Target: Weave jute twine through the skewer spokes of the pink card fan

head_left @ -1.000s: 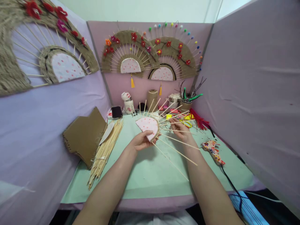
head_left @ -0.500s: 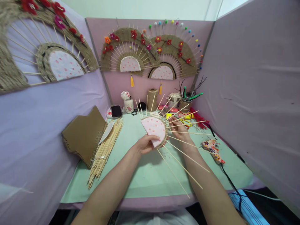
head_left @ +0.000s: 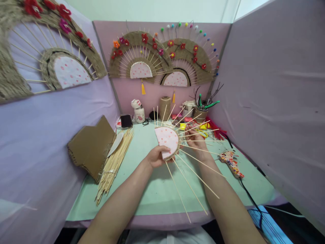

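My left hand (head_left: pixel 159 156) grips the lower straight-edge corner of a half-round fan base (head_left: pixel 168 140), thumb on its front. The base is white with pink dots and has twine along its curved rim. Thin wooden sticks (head_left: pixel 200 165) fan outward from that rim. Just right of the rim, behind some of the sticks, is my right hand (head_left: pixel 194 137) with its fingers curled together. What those fingers pinch is too small to make out.
Left on the table lie a bundle of sticks (head_left: pixel 115 166) and brown cardboard (head_left: pixel 91 145). A twine spool (head_left: pixel 165 107), a jar (head_left: pixel 139 114) and a tool pot (head_left: pixel 201 114) stand behind. A patterned glue gun (head_left: pixel 231 163) with a cord lies right. Finished fans (head_left: pixel 141 69) hang on the partition.
The fan base has turned slightly clockwise, its lower sticks swinging left. My right hand has shifted a little beside the rim, fingers still curled.
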Available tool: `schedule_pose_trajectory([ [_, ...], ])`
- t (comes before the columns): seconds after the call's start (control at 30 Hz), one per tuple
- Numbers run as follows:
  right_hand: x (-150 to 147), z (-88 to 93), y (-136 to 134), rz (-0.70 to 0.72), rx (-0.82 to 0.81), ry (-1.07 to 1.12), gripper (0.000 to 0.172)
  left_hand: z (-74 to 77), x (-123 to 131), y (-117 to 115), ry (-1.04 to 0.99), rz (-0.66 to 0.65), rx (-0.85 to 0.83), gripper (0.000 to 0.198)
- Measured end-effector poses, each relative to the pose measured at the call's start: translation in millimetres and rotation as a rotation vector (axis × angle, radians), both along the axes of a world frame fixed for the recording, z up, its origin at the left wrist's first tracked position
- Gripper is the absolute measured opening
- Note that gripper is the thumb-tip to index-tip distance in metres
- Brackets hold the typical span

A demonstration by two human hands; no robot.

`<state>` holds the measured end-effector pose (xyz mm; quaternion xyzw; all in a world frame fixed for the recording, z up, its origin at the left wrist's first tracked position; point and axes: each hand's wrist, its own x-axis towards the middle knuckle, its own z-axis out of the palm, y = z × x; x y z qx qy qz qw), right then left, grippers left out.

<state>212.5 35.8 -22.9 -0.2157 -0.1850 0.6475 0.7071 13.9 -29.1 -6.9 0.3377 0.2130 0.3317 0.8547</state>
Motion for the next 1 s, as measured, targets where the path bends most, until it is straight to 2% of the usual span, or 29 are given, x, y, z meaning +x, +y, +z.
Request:
schedule_pose_trajectory([
  [0.2,9,1.5,0,-0.021,-0.024,0.065,0.019,2.1,-1,1,-0.022,0.082,0.005,0.053],
  [0.33,19,3.1,0,-0.023,-0.078,0.034,0.013,4.9,-9,8,-0.051,0.178,0.018,0.049],
  [0.47,23,6.4,0,-0.094,-0.078,-0.089,0.013,5.7,-21,18,-0.051,0.278,0.032,0.05],
  [0.6,24,11.5,-2,-0.261,0.052,-0.206,0.014,5.3,-32,27,-0.024,0.335,0.025,0.05],
  [0.67,25,14.0,-4,-0.308,0.129,-0.234,0.015,5.5,-35,29,-0.015,0.335,0.019,0.051],
  [0.8,28,17.1,-8,-0.276,0.202,-0.239,0.017,7.5,-38,28,0.038,0.288,-0.002,0.048],
  [1.0,34,14.1,-5,-0.235,0.134,-0.154,0.019,8.8,-38,24,0.027,0.16,0.013,0.048],
])
